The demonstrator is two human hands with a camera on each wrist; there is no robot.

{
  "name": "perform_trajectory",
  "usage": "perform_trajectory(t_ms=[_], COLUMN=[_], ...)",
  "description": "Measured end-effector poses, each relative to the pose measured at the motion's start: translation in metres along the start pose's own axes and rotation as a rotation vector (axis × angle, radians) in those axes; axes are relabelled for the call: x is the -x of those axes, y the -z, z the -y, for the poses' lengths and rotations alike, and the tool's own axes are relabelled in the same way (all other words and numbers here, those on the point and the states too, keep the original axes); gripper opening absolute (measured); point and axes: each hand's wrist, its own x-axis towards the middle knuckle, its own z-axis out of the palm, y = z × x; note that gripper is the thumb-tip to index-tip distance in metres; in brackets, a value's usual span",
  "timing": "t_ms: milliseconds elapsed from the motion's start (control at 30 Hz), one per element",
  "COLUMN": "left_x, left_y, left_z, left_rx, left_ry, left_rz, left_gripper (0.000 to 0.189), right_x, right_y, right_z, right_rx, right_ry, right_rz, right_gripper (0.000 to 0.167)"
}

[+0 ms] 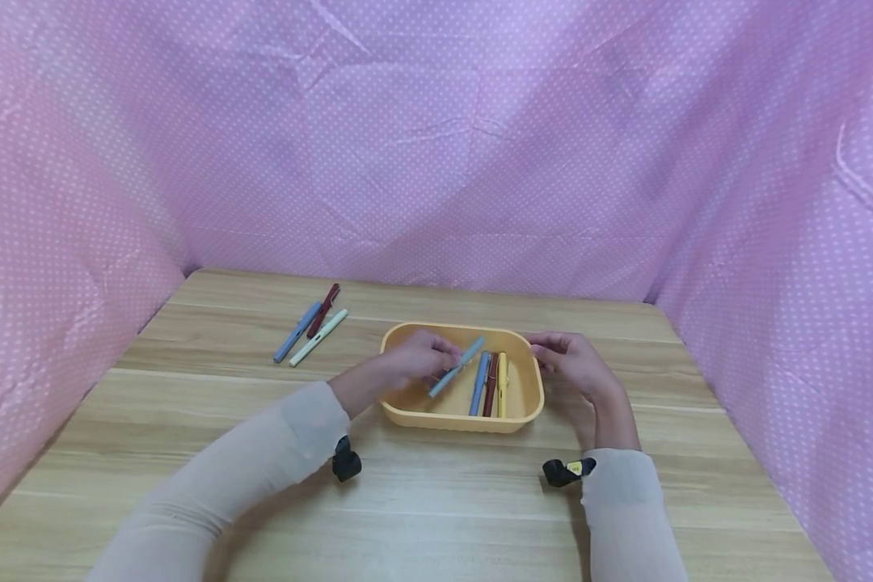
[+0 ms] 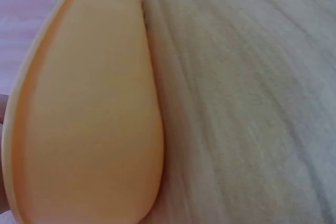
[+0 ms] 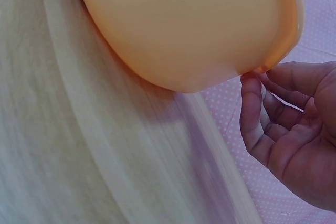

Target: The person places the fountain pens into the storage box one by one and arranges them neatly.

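Note:
A yellow-orange bin with rounded corners stands on the table. My left hand reaches over its left part and holds a pale teal pen, which slants up to the right. Inside the bin, to the right of that pen, a blue pen, a dark red pen and a yellow pen lie side by side. My right hand pinches the bin's rim at its right end between thumb and fingers. The bin's wall hides most of my left hand in the left wrist view.
To the left of the bin, another blue pen, another dark red pen and a pale green pen lie close together on the wooden table. Pink dotted cloth hangs behind the table and along both sides.

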Motion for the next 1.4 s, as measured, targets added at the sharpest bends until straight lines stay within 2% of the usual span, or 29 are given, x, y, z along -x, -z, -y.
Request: perform_trajectory(t_ms=[267,467,633,767,933,1067,1200,1400], left_x=[-0.005,-0.006,-0.006,-0.006,-0.005,-0.006,-0.007,-0.004], left_y=[-0.007,-0.01,-0.012,-0.014,-0.016,-0.016,-0.018,-0.019], left_z=[0.007,0.009,0.01,0.012,0.012,0.013,0.013,0.007], left_rx=[0.019,0.041,0.005,-0.067,-0.186,-0.265,-0.338,-0.471], left_ry=[0.066,0.095,0.111,0.093,0.032,-0.013,-0.016,-0.013], left_rz=[-0.062,-0.063,-0.074,-0.096,-0.121,-0.13,-0.152,-0.188], left_gripper=[0.022,0.024,0.022,0.022,0.023,0.017,0.009,0.007], right_x=[-0.001,0.0,0.002,0.004,0.006,0.006,0.007,0.007], right_y=[0.001,0.001,0.0,0.0,0.0,0.001,0.001,0.002], right_z=[0.0,0.0,0.0,0.001,0.001,0.0,0.0,-0.001], right_rx=[-0.018,-0.009,-0.016,-0.018,-0.012,-0.012,-0.008,-0.006], right_ry=[-0.008,-0.002,0.003,-0.001,-0.007,-0.01,-0.011,-0.016], right_rz=[0.007,0.007,0.008,0.008,0.008,0.012,0.015,0.02], right_gripper=[0.033,0.033,0.033,0.034,0.034,0.034,0.034,0.034])
